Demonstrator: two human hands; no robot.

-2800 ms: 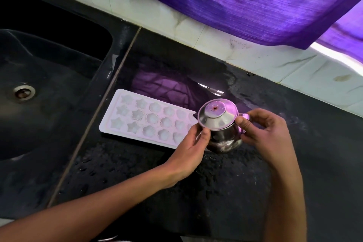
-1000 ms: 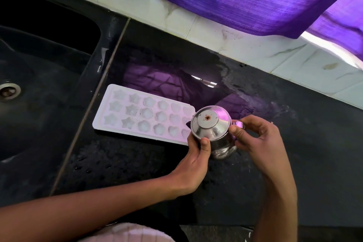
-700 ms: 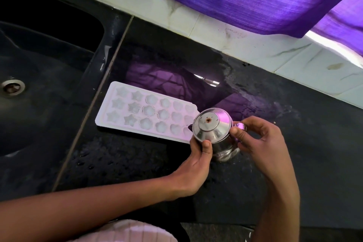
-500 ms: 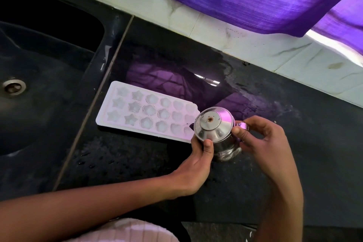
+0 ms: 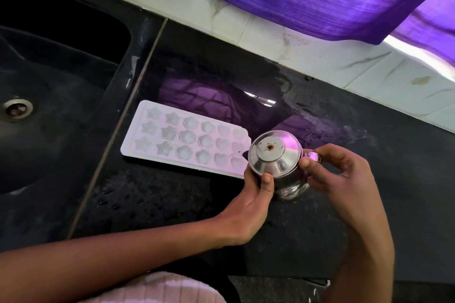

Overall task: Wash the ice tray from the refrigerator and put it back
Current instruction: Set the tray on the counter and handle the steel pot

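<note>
Our left hand (image 5: 253, 194) grips the steel pot's lid (image 5: 274, 152), our right hand (image 5: 337, 172) pinches its handle (image 5: 311, 155); the ice tray (image 5: 187, 141) lies just beside, so a slip could spill onto it

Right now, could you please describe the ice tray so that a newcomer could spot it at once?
Start at the black sink on the left; just right of it lies the wet black countertop. The ice tray lies flat there, a white rectangle with star, flower and heart moulds, unlike the round steel pot held beside it.
</note>
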